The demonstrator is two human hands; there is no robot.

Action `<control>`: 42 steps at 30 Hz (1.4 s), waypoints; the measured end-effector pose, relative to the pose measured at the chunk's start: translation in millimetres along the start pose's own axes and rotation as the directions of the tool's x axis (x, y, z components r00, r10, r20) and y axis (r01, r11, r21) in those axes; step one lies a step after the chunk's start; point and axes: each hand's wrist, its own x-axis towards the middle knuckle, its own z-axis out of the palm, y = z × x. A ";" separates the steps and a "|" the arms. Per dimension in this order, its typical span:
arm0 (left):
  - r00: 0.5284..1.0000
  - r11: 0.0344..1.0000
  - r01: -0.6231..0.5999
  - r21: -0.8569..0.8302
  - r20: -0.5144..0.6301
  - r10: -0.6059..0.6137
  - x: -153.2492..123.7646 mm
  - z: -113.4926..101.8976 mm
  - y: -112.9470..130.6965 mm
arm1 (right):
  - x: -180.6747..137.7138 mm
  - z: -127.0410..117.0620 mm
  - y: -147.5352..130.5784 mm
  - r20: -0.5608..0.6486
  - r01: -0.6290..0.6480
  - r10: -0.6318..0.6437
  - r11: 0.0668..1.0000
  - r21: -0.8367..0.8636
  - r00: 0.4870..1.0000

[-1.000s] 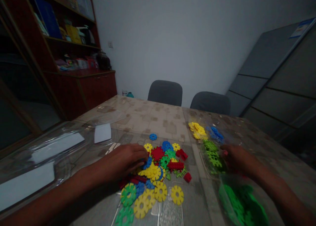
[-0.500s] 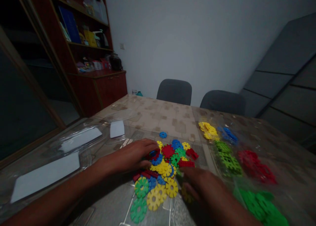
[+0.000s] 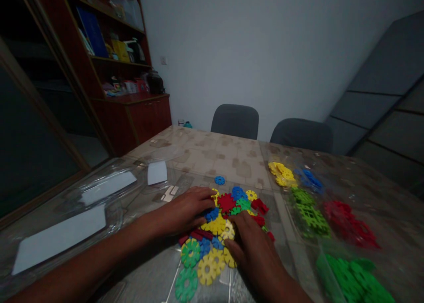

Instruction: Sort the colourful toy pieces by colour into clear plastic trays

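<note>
**Mia:** Where are the hands?

**Sam:** Both are on the pile of plastic gear pieces [image 3: 225, 223] in the middle of the table [image 3: 212, 157]. The left hand [image 3: 185, 210] lies flat on the left side of the pile, fingers spread a little, fingertips touching a blue gear [image 3: 211, 214] and a yellow one. The right hand [image 3: 255, 245] lies flat on the right side, fingers stretched out over a yellow gear [image 3: 228, 232] and some red bits. Neither hand has picked anything up, as far as I can see.

**Mia:** What colours are in the pile?

**Sam:** Red, blue, yellow and green. A dark green gear [image 3: 186, 284] sits at the near end. One small blue gear [image 3: 219, 179] lies alone, just behind the pile.

**Mia:** What is to the right?

**Sam:** Heaps sorted by colour: yellow pieces [image 3: 281, 174], blue pieces [image 3: 310, 179], light green pieces [image 3: 308, 212], red pieces [image 3: 349, 225] and bright green pieces [image 3: 354, 278]. They look like they lie on clear plastic.

**Mia:** And to the left?

**Sam:** A clear plastic lid [image 3: 76, 206] with white labels. Behind the table stand two grey chairs [image 3: 235, 121].
</note>
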 end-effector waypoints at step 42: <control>0.993 0.994 0.027 -0.110 0.118 -0.015 1.6 11.9 16.9 | -16.9 -9.1 18.4 0.156 -0.010 -0.009 0.993 0.121 0.988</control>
